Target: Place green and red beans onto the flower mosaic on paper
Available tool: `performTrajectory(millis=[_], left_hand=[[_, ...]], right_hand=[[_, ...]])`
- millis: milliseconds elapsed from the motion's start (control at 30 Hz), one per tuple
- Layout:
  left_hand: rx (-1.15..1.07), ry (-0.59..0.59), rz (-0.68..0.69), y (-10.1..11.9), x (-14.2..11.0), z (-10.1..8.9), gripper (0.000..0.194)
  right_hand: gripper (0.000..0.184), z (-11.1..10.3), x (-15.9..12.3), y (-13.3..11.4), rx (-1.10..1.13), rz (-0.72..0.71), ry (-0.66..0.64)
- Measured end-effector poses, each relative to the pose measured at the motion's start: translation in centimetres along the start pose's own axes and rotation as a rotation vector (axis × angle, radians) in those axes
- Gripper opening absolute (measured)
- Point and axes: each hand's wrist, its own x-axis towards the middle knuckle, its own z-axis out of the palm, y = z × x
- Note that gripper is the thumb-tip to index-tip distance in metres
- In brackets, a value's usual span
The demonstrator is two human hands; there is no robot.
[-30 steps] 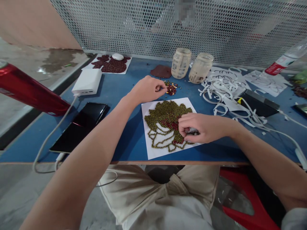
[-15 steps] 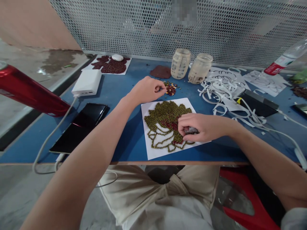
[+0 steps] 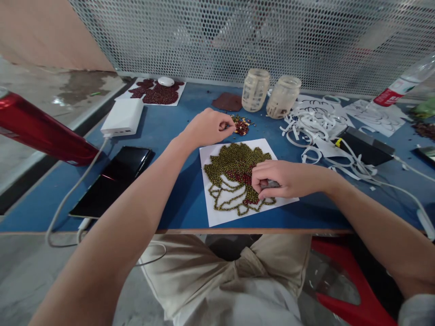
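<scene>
Close work at my flat blue bench!
My left hand curls narrowly beside small, loose multicoloured beans; the white paper sheet with its green-and-red bean picture lies partly beneath my curled right hand. Can't tell what either holds. Beans look light, hard, slippery: pinch their sides.

Bean picture: lay on the desk, before two jars.
Phone: lay left of it, before the power bank.
</scene>
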Motion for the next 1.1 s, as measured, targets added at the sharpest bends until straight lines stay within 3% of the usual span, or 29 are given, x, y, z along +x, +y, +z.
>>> performTrajectory(millis=[200, 500, 667, 800, 933, 1100], left_hand=[[-0.002, -0.01, -0.034, 0.5, 0.0, -0.3, 0.028], [0.049, 0.077, -0.203, -0.2, -0.1, -0.3, 0.018], [0.073, 0.071, -0.213, -0.3, -0.1, -0.1, 0.019], [0.148, 0.004, -0.235, 0.5, 0.1, 0.1, 0.025], [0.23, -0.078, -0.2, 2.0, 0.5, 0.9, 0.029], [0.325, -0.138, -0.137, 3.2, 1.4, 2.0, 0.032]], right_hand=[[0.018, -0.6, -0.4, 0.0, -0.032, 0.019, 0.128], [0.026, 0.2, 0.3, 0.3, -0.076, -0.007, 0.025], [0.027, 0.1, 0.3, 0.1, -0.08, -0.026, 0.028], [0.027, -0.1, -0.1, -0.1, -0.122, -0.086, 0.255], [0.033, -0.5, -0.4, -0.2, -0.253, 0.026, 0.534], [0.037, -0.8, -0.2, 0.2, -0.324, 0.157, 0.621]])
